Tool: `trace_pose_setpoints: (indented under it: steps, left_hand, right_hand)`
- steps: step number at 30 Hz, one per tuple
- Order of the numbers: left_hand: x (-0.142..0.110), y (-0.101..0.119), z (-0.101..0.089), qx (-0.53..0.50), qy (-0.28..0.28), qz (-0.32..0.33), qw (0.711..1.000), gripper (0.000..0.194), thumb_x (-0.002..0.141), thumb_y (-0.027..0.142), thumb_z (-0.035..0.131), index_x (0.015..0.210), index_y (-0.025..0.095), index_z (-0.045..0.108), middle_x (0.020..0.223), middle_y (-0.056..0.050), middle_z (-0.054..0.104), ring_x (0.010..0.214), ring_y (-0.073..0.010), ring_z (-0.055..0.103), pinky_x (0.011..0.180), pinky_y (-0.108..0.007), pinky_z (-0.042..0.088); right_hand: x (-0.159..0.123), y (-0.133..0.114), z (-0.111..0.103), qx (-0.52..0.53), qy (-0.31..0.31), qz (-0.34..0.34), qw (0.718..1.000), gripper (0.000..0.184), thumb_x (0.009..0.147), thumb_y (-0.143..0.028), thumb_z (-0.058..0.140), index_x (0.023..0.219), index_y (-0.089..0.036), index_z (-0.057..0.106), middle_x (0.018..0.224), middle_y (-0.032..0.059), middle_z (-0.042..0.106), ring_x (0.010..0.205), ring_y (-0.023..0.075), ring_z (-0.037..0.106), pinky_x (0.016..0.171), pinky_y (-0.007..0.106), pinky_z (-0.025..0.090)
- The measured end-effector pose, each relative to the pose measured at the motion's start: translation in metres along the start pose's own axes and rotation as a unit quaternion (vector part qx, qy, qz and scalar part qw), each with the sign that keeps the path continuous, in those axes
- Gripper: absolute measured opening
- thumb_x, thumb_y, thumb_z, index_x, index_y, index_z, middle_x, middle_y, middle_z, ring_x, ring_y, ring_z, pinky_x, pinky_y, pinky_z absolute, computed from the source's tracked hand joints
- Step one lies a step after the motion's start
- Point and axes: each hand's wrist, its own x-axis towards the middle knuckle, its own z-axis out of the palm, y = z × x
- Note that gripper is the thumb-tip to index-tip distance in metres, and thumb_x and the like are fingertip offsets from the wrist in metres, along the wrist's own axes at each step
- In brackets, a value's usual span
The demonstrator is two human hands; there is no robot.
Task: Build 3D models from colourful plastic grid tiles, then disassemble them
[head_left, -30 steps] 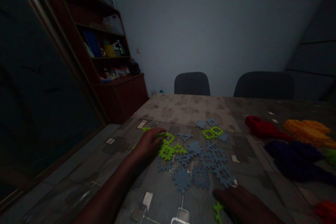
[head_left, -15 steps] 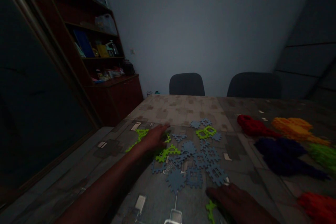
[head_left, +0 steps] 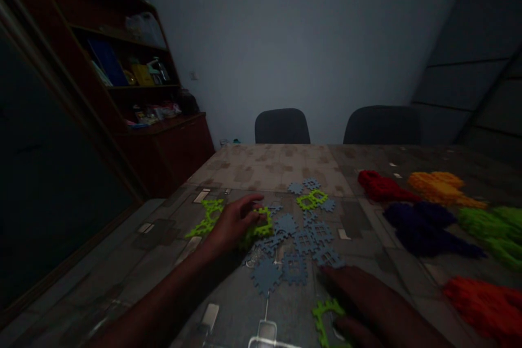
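Note:
My left hand (head_left: 235, 223) lies at the left of the pile, its fingers curled round a lime green interlocking foam piece (head_left: 261, 222). More lime pieces (head_left: 206, 219) lie just left of that hand, and another linked lime pair (head_left: 312, 199) sits toward the far side. The middle is a loose spread of blue-grey notched foam pieces (head_left: 294, 268). My right hand (head_left: 362, 302) is at the lower right, fingers apart, straddling a curved lime piece (head_left: 326, 318). Part of that piece is hidden under the hand.
Fuzzy heaps lie to the right on the patterned table cover (head_left: 265, 171): red (head_left: 381, 186), orange (head_left: 436, 186), dark purple (head_left: 422, 228), green (head_left: 495, 228) and red-orange (head_left: 485, 307). A wooden shelf unit (head_left: 163, 157) stands at left, with two dark chairs (head_left: 282, 128) beyond the table.
My left hand has closed its fingers onto the lime piece. My right hand has shifted over the curved lime piece. The whole view has swung, so the table contents sit further left.

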Motion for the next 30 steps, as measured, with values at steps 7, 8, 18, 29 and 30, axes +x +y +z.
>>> trace_pose_setpoints:
  steps: [7, 8, 18, 29, 30]
  left_hand:
    - [-0.039, 0.049, 0.065, -0.234, -0.138, -0.042, 0.962, 0.061, 0.079, 0.03, 0.073, 0.136, 0.022, 0.052, 0.09, -0.004, 0.067, 0.076, -0.018, 0.068, 0.07, -0.03, 0.052]
    - [-0.041, 0.053, 0.071, -0.231, -0.154, -0.042, 0.96, 0.064, 0.079, 0.026, 0.072, 0.139, 0.023, 0.05, 0.089, -0.003, 0.068, 0.075, -0.018, 0.068, 0.069, -0.029, 0.051]
    - [-0.039, 0.06, 0.106, -0.211, -0.161, -0.031, 0.964, 0.074, 0.074, 0.012, 0.068, 0.144, 0.025, 0.046, 0.095, -0.004, 0.069, 0.078, -0.0175, 0.066, 0.069, -0.029, 0.051]
    - [-0.067, 0.042, 0.105, -0.094, -0.12, 0.005, 0.988, 0.047, 0.08, 0.015, 0.062, 0.126, 0.024, 0.064, 0.098, -0.005, 0.072, 0.083, -0.0183, 0.067, 0.078, -0.031, 0.054]
    - [-0.067, 0.042, 0.106, -0.066, -0.12, 0.025, 0.99, 0.046, 0.081, 0.015, 0.06, 0.126, 0.025, 0.064, 0.1, -0.005, 0.073, 0.086, -0.0189, 0.068, 0.081, -0.032, 0.054]
  right_hand:
    - [0.015, -0.012, -0.001, 0.068, 0.015, 0.014, 0.997, 0.041, 0.094, -0.025, 0.053, 0.135, -0.022, 0.057, 0.131, 0.0125, 0.065, 0.118, 0.0241, 0.062, 0.098, 0.038, 0.051]
    - [0.017, -0.016, -0.002, 0.089, 0.021, 0.021, 0.996, 0.036, 0.095, -0.024, 0.052, 0.13, -0.022, 0.059, 0.125, 0.0119, 0.067, 0.112, 0.0227, 0.065, 0.094, 0.036, 0.053]
    - [0.027, -0.03, -0.01, 0.181, 0.048, 0.126, 0.974, 0.007, 0.086, -0.021, 0.056, 0.085, -0.021, 0.063, 0.074, -0.0017, 0.062, 0.067, 0.0146, 0.057, 0.062, 0.024, 0.042]
    - [0.022, -0.028, -0.014, 0.147, -0.112, 0.214, 0.959, 0.023, 0.07, -0.009, 0.057, 0.088, -0.022, 0.059, 0.059, -0.008, 0.055, 0.055, 0.0129, 0.055, 0.051, 0.021, 0.031]
    - [0.021, -0.026, -0.016, 0.125, -0.125, 0.217, 0.96, 0.024, 0.07, -0.01, 0.058, 0.092, -0.021, 0.059, 0.059, -0.0077, 0.056, 0.055, 0.0138, 0.056, 0.051, 0.022, 0.031]
